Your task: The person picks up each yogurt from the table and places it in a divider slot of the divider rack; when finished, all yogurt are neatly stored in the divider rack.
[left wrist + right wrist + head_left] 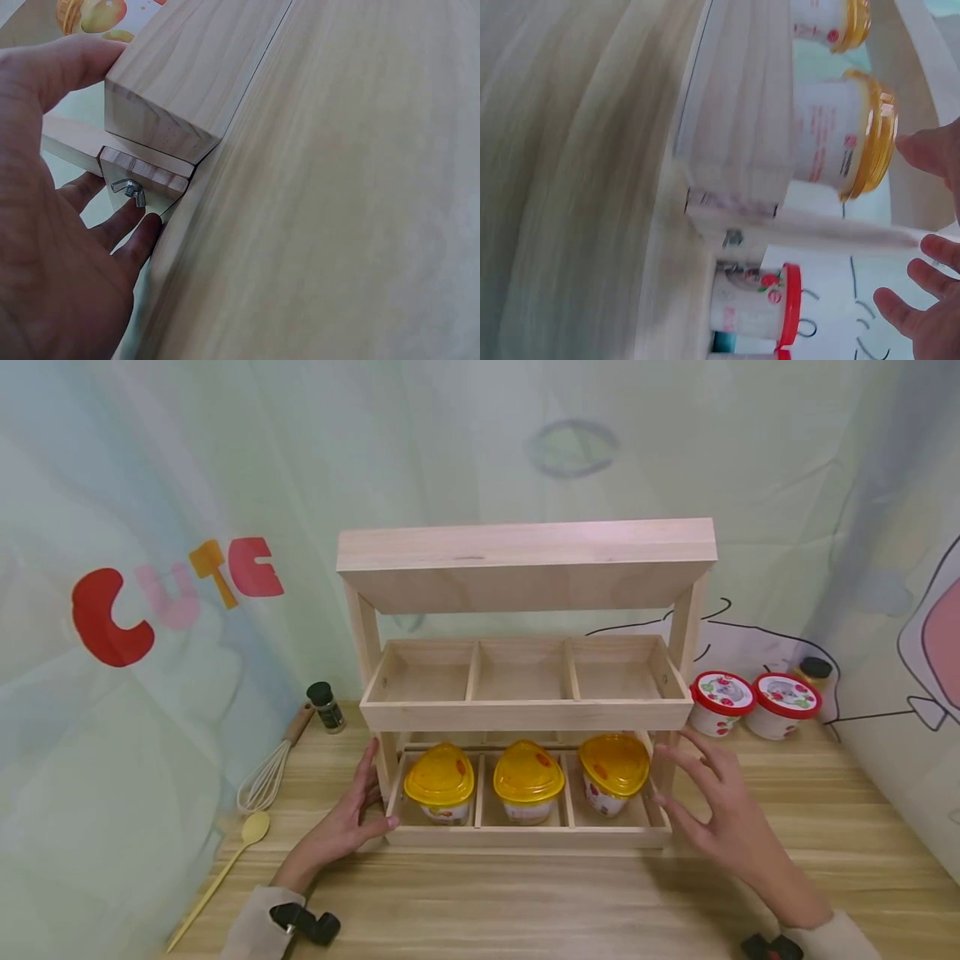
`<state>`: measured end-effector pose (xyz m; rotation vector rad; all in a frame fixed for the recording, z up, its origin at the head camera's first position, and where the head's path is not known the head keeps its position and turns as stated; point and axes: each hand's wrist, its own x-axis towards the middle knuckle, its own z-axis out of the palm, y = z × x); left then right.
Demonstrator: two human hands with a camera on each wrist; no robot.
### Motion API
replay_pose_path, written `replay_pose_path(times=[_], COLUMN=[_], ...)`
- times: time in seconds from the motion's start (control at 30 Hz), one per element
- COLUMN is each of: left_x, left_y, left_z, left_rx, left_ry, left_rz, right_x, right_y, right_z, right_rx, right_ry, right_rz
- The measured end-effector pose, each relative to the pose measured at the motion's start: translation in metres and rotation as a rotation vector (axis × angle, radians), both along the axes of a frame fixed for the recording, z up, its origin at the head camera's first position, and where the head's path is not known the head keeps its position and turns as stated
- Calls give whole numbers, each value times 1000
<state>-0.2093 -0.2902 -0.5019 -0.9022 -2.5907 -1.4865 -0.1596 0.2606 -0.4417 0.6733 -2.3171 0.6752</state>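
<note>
A pale wooden two-tier rack (525, 717) with a slanted top board stands on the table. Three white tubs with yellow lids occupy its lower tray: a left tub (440, 777), a middle tub (528, 777) and a right tub (611, 768). My left hand (337, 831) holds the lower left corner, thumb at the tray's front and fingers by the side post; in the left wrist view the fingertips are beside a wing nut (129, 189). Spread around the right side, my right hand (731, 827) has its fingertips near the post and tray edge, with nothing gripped.
Two red-lidded tubs, a nearer tub (722, 702) and an outer tub (783, 703), stand behind the rack's right side, with a black-capped jar (815, 670) behind them. On the left are a spice jar (326, 706), a whisk (268, 772) and a yellow spoon (225, 870).
</note>
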Motion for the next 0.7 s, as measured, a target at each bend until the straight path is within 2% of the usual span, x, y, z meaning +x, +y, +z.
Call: replay_pose_path(times=[0.5,0.7], left_x=[0,-1], left_y=[0,0], left_z=[-1,-1], left_rx=[26,20], left_ry=[-3,-13], left_rz=[-12,-9], right_x=[-17,-28], right_y=[24,30], right_z=[-9,-9], right_rx=[-39,-53], right_ry=[9,35], right_rz=[-85,-89])
